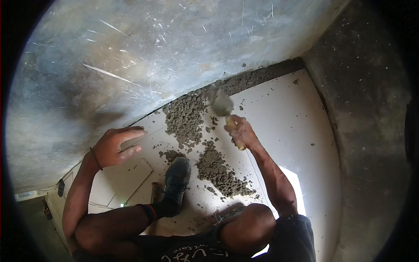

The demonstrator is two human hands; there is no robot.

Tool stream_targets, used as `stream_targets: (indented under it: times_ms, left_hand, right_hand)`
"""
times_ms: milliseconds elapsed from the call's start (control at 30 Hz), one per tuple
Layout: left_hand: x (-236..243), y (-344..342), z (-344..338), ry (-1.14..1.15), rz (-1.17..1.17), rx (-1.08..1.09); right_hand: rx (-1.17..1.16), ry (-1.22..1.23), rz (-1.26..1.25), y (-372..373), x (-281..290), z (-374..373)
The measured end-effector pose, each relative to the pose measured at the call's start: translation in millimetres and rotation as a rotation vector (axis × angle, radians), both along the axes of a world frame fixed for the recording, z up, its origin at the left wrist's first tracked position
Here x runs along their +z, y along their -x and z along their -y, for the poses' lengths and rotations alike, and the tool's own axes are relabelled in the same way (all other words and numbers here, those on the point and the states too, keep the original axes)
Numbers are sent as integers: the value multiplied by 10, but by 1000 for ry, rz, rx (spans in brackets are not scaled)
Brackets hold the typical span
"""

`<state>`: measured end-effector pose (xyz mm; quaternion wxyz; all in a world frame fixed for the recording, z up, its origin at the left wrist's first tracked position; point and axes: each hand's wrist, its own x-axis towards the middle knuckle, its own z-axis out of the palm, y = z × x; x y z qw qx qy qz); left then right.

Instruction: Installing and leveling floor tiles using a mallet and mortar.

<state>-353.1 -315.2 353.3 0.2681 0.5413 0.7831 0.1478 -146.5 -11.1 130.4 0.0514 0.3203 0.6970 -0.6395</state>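
Note:
My right hand is wrapped round the yellowish handle of a trowel. The trowel's grey, mortar-smeared blade points toward the wall and lies beside the damp grey mortar heaped along the wall's foot; its tip looks blurred. A second patch of crumbly mortar lies nearer to me, between my shoe and my right forearm. My left hand holds nothing, its thumb and fingers apart, over the white tiles near the wall. Dark mortar fills a strip between tiles and wall at the far right.
A scuffed grey-blue wall rises ahead, meeting a darker wall at the right corner. White floor tiles carry scattered crumbs. A loose tile lies left of my dark shoe. Bright light falls behind my right forearm.

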Motion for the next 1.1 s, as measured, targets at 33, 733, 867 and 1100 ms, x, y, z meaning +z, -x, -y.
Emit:
stream_targets:
  times_ms: [33,733,867,1100]
  left_hand:
    - [-2,-1,0,16,9,8]
    - [-108,26,49,68,11,-15]
    - [-118,25,34,54,1,-40]
    - [-102,13,37,114,2,-16]
  right_hand:
    - [7,9,1,-48,4,14]
    - [212,-204,13,118,248,-119]
    - [371,-299,118,136,483,-87]
    - [203,-493,42,285,187,95]
